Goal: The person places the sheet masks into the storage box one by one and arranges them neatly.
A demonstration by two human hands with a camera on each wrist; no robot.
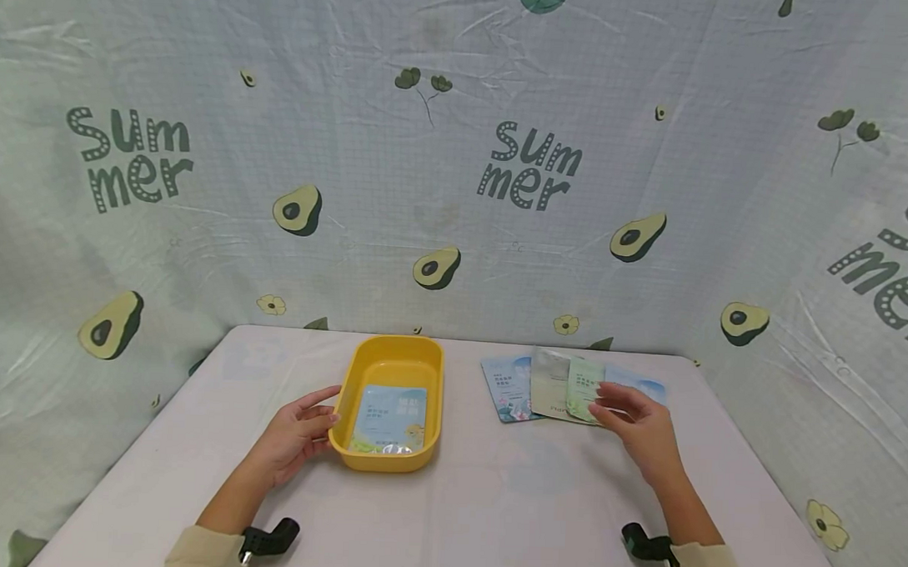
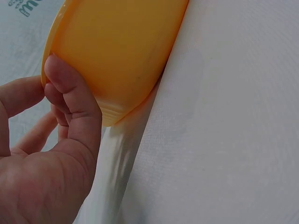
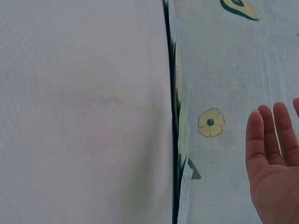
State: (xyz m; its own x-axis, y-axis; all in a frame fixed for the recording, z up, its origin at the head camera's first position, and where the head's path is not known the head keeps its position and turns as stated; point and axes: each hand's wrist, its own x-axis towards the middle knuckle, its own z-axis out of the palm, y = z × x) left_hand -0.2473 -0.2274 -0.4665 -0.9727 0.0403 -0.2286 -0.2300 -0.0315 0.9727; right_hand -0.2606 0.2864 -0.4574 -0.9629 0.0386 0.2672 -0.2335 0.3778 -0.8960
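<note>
At the yellow tray's (image 1: 435,400) left rim, my left hand (image 1: 298,437) holds the edge between thumb and fingers; the left wrist view shows the fingers (image 2: 70,88) against its outer wall. A light-blue sheet mask packet (image 1: 391,415) lies flat in the tray. My right hand (image 1: 637,423) hovers with loosely bent, parted fingers and nothing in its grasp. Beside its fingertips is a green packet (image 1: 584,384), overlapping a grey-beige packet (image 1: 548,383). A blue floral packet (image 1: 512,394) is at the left of this fanned group, and another blue packet (image 1: 649,385) lies partly behind the hand.
A white cloth covers the table (image 1: 476,501). Behind it and at both sides hangs a pale curtain (image 1: 367,189) printed with avocados and lettering. Each wrist carries a black camera mount (image 1: 268,540).
</note>
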